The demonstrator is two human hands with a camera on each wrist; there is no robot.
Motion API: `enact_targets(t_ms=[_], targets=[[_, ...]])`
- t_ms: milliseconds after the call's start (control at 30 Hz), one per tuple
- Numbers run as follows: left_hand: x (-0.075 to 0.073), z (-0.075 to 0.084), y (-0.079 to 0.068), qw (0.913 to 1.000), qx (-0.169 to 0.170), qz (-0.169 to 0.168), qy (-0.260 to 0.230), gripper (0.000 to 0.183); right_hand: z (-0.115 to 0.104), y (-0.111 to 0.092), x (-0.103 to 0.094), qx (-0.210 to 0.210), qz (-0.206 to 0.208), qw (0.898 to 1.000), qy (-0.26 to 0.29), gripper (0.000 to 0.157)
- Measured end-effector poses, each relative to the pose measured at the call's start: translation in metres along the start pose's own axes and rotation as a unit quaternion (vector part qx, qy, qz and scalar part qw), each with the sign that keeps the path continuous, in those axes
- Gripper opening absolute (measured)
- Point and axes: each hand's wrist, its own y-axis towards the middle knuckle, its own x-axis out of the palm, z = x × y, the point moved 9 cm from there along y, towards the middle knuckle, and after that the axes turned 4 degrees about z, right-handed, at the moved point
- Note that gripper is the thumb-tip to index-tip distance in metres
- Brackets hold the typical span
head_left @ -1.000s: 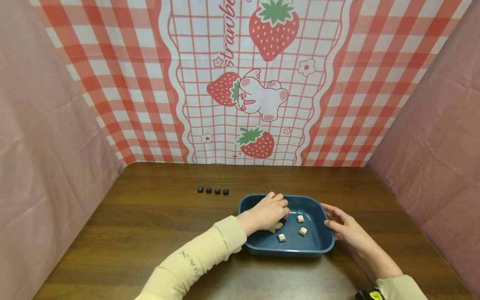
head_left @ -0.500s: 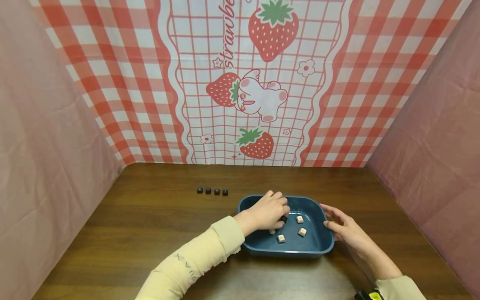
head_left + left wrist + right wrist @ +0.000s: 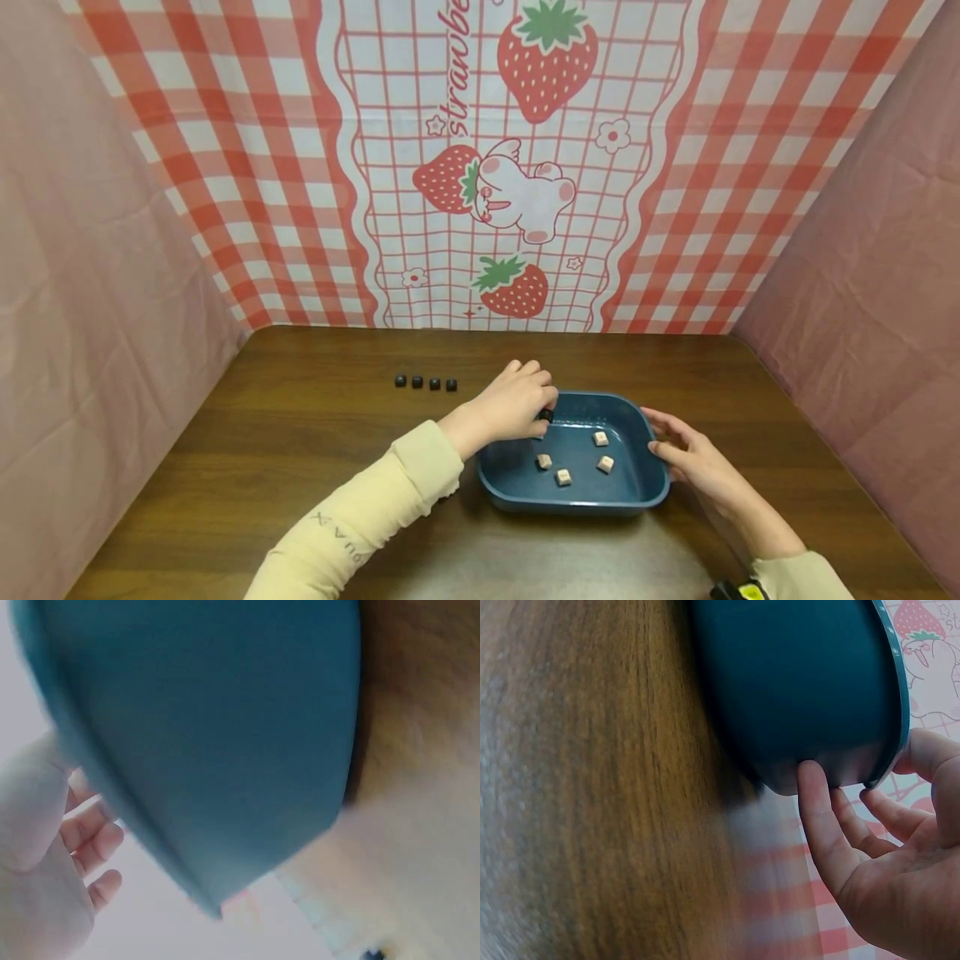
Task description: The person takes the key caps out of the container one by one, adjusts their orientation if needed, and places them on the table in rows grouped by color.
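Note:
In the head view my left hand (image 3: 513, 404) pinches a black keycap (image 3: 546, 415) between thumb and fingers, over the left back corner of a blue plastic basin (image 3: 577, 507). The hand covers that part of the rim. Several cream keycaps lie loose on the basin floor, one of them (image 3: 563, 477) near the front wall. My right hand (image 3: 693, 458) holds the basin's right end, its thumb at the rim and its fingers against the outer wall. From the right wrist view, fingertips (image 3: 812, 776) press the outside of the basin (image 3: 802, 690).
Several black keycaps (image 3: 426, 382) stand in a row on the brown wooden table (image 3: 315, 467), left of the basin. A red checked strawberry cloth (image 3: 480, 167) hangs behind the table. Pink cloths (image 3: 112, 292) hang along both sides.
My left hand has lifted up and left from the middle of the basin to its back left corner, carrying the black keycap. The right hand stays on the basin.

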Motion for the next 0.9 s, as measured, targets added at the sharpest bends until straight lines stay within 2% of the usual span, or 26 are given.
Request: enact_targets(t_ms=[133, 367, 600, 767, 900], targets=[[-0.012, -0.013, -0.006, 0.9998, -0.014, 0.013, 0.006, 0.016, 0.000, 0.000, -0.001, -0.004, 0.001, 1.000, -0.001, 0.061], [-0.027, -0.035, -0.016, 0.9991, -0.039, 0.014, 0.010, 0.017, 0.000, -0.001, 0.000, 0.000, 0.000, 1.000, -0.003, 0.061], [-0.042, -0.056, -0.030, 0.9976, -0.052, 0.043, 0.013, 0.017, 0.000, 0.000, 0.000, 0.004, -0.002, 1.000, -0.005, 0.062], [-0.048, -0.071, -0.040, 0.9964, -0.059, 0.060, 0.011, 0.016, 0.001, 0.000, 0.000, 0.003, -0.001, 1.000, -0.001, 0.061], [-0.050, -0.090, -0.049, 0.9952, -0.079, 0.057, 0.007, 0.016, 0.001, 0.000, -0.001, 0.002, -0.001, 1.000, 0.001, 0.062]])
